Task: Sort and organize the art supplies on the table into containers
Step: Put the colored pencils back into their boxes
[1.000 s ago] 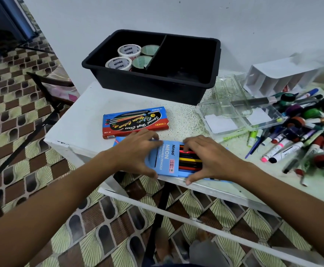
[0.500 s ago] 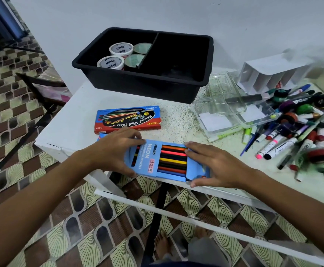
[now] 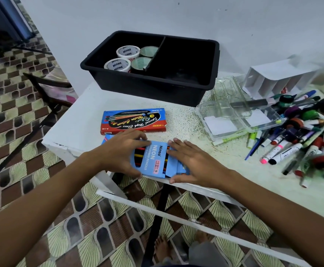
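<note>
A blue box of neon coloured pencils (image 3: 153,159) lies at the table's front edge. My left hand (image 3: 118,151) grips its left part, fingers over the top and thumb at the near edge. My right hand (image 3: 192,162) holds the right part the same way. A red and blue watercolour box (image 3: 134,121) lies just behind. The black divided bin (image 3: 176,87) stands at the back, with several tape rolls (image 3: 127,57) in its left compartment; its right compartment shows nothing inside.
A clear plastic tray (image 3: 234,116) and a white divided organiser (image 3: 278,81) stand right of the bin. A heap of markers, pens and paint pots (image 3: 299,135) covers the right side. A dark chair (image 3: 47,89) stands left of the white table (image 3: 76,128).
My hands have drawn closer together on the blue pencil box, so less of its pencil window shows. The view has shifted slightly.
</note>
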Available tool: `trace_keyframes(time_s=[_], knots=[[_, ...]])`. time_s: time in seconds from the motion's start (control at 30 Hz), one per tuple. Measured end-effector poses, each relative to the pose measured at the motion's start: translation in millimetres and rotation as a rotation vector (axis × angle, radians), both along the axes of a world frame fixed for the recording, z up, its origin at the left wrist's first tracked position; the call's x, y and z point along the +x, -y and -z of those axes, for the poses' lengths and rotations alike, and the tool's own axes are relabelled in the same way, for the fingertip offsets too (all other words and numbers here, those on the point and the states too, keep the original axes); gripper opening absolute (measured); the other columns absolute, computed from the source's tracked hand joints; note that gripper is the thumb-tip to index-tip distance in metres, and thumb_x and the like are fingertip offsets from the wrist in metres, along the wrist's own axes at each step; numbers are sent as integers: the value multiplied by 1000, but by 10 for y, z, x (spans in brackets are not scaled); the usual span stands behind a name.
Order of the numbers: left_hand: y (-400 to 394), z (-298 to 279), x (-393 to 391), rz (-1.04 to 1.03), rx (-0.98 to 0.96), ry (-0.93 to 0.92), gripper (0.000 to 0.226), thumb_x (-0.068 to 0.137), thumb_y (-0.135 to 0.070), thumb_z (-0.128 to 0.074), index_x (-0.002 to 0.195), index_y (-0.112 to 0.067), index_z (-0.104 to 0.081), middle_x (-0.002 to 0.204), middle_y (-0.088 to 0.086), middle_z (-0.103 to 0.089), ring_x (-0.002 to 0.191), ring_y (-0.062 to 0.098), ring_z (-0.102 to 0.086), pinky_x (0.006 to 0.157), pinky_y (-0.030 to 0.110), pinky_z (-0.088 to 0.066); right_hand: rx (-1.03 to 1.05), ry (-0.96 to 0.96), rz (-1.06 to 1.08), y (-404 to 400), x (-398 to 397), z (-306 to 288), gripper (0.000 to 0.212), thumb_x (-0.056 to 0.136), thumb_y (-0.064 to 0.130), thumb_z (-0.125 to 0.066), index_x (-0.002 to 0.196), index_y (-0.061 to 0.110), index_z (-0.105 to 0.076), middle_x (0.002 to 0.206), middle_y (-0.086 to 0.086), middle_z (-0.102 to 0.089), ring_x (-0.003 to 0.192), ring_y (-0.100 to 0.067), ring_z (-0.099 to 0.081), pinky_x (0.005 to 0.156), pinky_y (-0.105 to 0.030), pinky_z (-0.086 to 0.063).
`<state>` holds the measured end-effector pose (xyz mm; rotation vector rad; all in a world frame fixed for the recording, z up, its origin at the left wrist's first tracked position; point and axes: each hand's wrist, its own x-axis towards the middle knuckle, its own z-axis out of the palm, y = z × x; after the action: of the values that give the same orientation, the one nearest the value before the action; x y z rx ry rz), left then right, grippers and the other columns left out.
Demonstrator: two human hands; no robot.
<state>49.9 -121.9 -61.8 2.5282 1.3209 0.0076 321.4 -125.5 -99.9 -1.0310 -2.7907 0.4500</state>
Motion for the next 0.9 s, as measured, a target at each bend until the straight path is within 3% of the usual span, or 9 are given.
trace_keyframes(time_s=[0.07,0.13,0.2,0.37,0.67,0.8,0.9], knots=[[5,9,-14,4,0,25,105,58,-79,-51,143,-19,-43,140,0,-40,129,13,-30,101,24,-20,49,-62,23,29,75,3,88,77,81,-39,137,16,-48,154,-12,-32,144,-24,-25,117,-41,-19],[13,26,-35,0,-4,45,104,58,-79,-50,143,-19,-43,140,0,-40,130,13,-29,102,26,-20,128,-112,19,50,151,7,72,81,76,-45,123,19,-56,142,-11,-45,129,-28,-46,103,-43,-44],[14,55,-56,0,0,68,103,59,-78,-51,143,-18,-43,140,0,-39,131,13,-29,104,27,-20,167,-123,-3,50,196,18,64,85,71,-45,118,19,-62,134,-10,-52,118,-27,-55,94,-40,-51],[9,128,-59,-19,-21,217,97,59,-70,-59,137,-14,-49,133,0,-42,122,1,-23,103,22,-16,162,-145,-9,26,188,42,51,90,57,-49,113,17,-69,128,-11,-58,111,-25,-62,84,-40,-57],[34,254,-58,-48,19,338,92,57,-64,-67,131,-11,-54,128,0,-45,121,10,-33,103,19,-23,81,-279,44,42,90,79,53,85,55,-55,109,11,-73,127,-12,-62,119,-25,-59,92,-42,-55],[42,265,-52,-45,32,331,92,58,-64,-66,132,-10,-54,129,3,-46,122,9,-32,102,20,-23,-163,-348,218,67,-22,41,65,77,50,-72,128,15,-52,134,-2,-55,118,-18,-56,95,-41,-50],[39,268,-54,-45,31,324,93,58,-65,-65,132,-9,-54,129,4,-45,123,9,-31,102,19,-22,-268,-423,266,58,-126,10,80,70,40,-82,132,17,-37,136,1,-45,120,-7,-50,97,-26,-46]])
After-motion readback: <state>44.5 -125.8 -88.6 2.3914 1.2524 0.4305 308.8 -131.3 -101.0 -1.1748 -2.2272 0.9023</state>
